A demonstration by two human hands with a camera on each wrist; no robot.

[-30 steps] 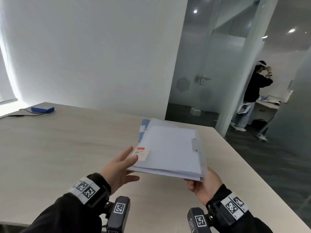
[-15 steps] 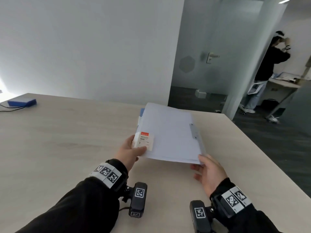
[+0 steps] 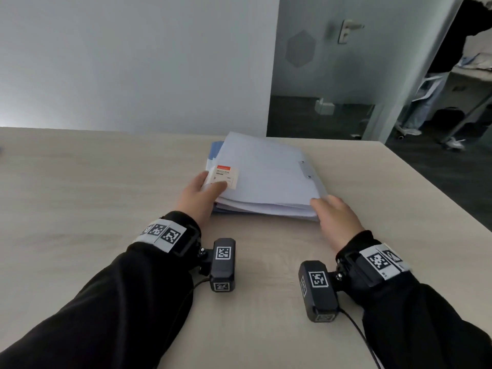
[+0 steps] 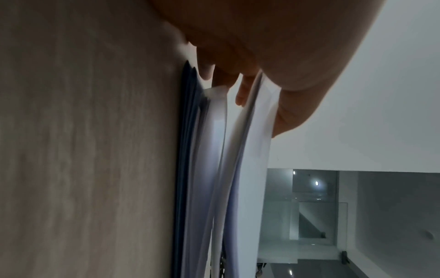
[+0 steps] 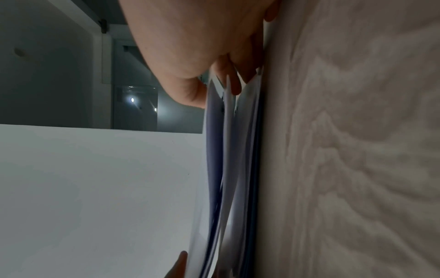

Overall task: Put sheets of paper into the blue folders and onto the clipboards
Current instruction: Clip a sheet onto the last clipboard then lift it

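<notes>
A stack of pale folders, clipboards and paper [image 3: 266, 179] lies on the wooden table [image 3: 93, 195], with a blue folder edge [image 3: 214, 151] showing at its far left. The top cover carries a red-and-white label [image 3: 225, 174] and a metal clip [image 3: 306, 169]. My left hand [image 3: 210, 186] pinches the near-left corner, thumb on the label. In the left wrist view the left hand [image 4: 259, 105] has its thumb on top and fingers between layers of the stack [image 4: 250, 159]. My right hand [image 3: 326, 206] pinches the near-right corner. In the right wrist view the right hand [image 5: 214, 88] has fingers tucked into the stack [image 5: 228, 150].
The table's right edge [image 3: 439, 193] runs diagonally, with dark floor beyond it. Behind the table stand a white wall and a frosted glass door [image 3: 332, 49]. A person [image 3: 452, 49] stands at a desk far right.
The stack, held up off the table a second ago, has come down and now lies on it. Both hands stayed on its near corners. The view has tilted downwards.
</notes>
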